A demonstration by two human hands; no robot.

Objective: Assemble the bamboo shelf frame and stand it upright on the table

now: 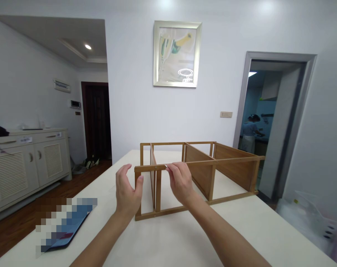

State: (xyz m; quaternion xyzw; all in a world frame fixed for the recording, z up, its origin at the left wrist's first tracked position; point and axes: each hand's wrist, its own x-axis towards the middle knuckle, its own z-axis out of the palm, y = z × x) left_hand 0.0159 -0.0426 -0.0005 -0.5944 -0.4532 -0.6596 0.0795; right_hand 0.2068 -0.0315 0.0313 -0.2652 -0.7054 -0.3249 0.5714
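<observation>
A brown wooden shelf rack (214, 181) lies on its side on a pale table (168, 241), with its shelf panels standing upright between the rails. My left hand (127, 191) is beside the rack's near left end, thumb and fingers apart, and nothing shows in it. Above the near top rail, my right hand (181, 181) pinches a small, thin, light-coloured piece (165, 167). Its tip is close to the rail, near a joint; whether it touches the wood I cannot tell, and the fingers hide the rest of it.
A flat dark blue object (70, 231), partly pixelated, lies at the table's left edge. A white cabinet (29, 159) stands at the left. Clear plastic bags (304, 218) are beside the table's right edge. Through the doorway at right, a person (249, 133) stands at a counter.
</observation>
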